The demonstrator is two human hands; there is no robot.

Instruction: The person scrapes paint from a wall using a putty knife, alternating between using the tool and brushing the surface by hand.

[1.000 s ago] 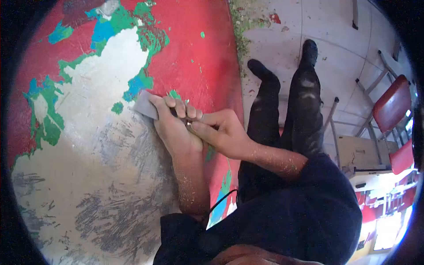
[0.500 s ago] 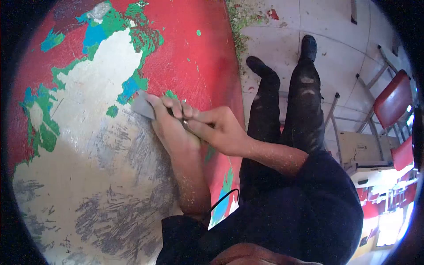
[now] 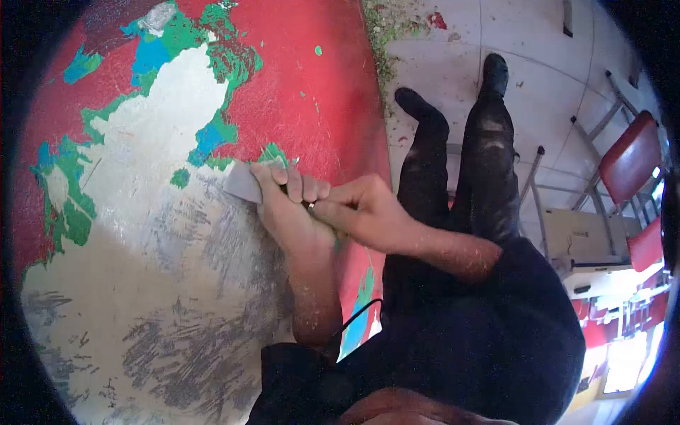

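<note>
A putty knife with a flat grey blade (image 3: 242, 183) lies against the painted wall (image 3: 312, 92). My left hand (image 3: 292, 205) is wrapped round its handle close to the blade. Behind it, my right hand (image 3: 368, 212) pinches the handle's rear end, where a small shiny tip shows between the hands. Most of the handle is hidden by fingers. Around the blade, red paint gives way to green patches (image 3: 273, 154), a blue patch (image 3: 207, 142) and a bare whitish area (image 3: 163, 106). Grey scuffed streaks (image 3: 177, 347) mark the lower bare part.
Paint chips (image 3: 397, 32) are strewn along the wall's foot on the tiled floor (image 3: 524, 35). My legs (image 3: 489, 163) stretch out beside the wall. Red-seated metal chairs (image 3: 630, 156) and a light wooden desk (image 3: 577, 234) stand at the right.
Both hands and the putty knife have shifted a little right and down in the view, away from the blue patch. The grip looks the same. More green shows beside the blade.
</note>
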